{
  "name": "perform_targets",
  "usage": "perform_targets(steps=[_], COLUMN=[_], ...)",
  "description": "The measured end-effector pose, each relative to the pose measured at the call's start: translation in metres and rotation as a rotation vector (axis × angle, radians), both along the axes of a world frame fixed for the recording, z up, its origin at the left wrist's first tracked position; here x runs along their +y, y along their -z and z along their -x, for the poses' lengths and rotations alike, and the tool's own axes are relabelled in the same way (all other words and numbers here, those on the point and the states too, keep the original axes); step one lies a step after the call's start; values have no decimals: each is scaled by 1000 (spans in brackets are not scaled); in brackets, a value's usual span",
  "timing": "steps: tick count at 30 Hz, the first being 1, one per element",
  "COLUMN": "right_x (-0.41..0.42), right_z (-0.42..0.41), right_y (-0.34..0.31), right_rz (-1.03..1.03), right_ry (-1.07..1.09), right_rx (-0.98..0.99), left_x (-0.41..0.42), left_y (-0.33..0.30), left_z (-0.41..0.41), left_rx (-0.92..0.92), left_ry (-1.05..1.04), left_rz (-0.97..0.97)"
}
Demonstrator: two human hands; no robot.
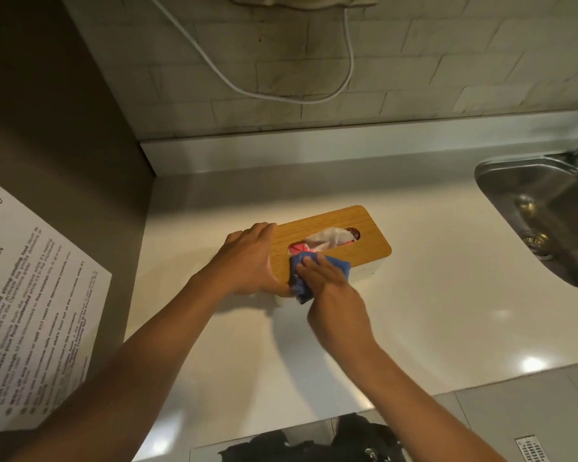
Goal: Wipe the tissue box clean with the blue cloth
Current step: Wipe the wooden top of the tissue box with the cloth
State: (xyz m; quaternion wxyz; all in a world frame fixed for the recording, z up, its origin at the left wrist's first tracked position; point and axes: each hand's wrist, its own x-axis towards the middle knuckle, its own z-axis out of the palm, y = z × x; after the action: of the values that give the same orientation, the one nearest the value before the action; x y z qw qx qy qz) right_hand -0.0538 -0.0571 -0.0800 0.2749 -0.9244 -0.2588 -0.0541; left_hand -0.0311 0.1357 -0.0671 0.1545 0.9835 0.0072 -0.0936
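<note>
A tissue box (pixel 354 225) with a wooden lid and a white base lies on the pale counter (pixel 447 295). A tissue and something red show through its oval slot. My left hand (pixel 247 258) grips the box's left end, fingers over the lid's edge. My right hand (pixel 321 278) presses a crumpled blue cloth (pixel 299 288) against the lid's near left corner, fingers lying fairly straight across the cloth. Part of the cloth hangs over the box's front side.
A steel sink (pixel 541 215) with a tap sits at the right. A dark panel with a printed notice (pixel 30 315) stands at the left. A white cable (pixel 281 95) loops down the tiled wall behind. A black bag (pixel 347 441) lies below the counter's front edge.
</note>
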Motion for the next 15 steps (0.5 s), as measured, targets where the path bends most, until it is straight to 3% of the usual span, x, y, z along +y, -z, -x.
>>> perform_targets(steps=[5,8,12,15], right_x=[-61,-37,11,-1], right_z=[-54,-39,10,3], right_y=[-10,-6,5,1], right_rz=[43,-1,-29,-52], right_ry=[308,277,33,61], right_rx=[38,31,65,23], left_x=[-2,-5,-6,-6], left_y=[-2,-3,-2,-4], left_z=[1,-2,-4,-3], left_rx=[14,23,16,35], left_ry=[-13,-14,-6,-18], left_rz=[1,-6,-5,-7])
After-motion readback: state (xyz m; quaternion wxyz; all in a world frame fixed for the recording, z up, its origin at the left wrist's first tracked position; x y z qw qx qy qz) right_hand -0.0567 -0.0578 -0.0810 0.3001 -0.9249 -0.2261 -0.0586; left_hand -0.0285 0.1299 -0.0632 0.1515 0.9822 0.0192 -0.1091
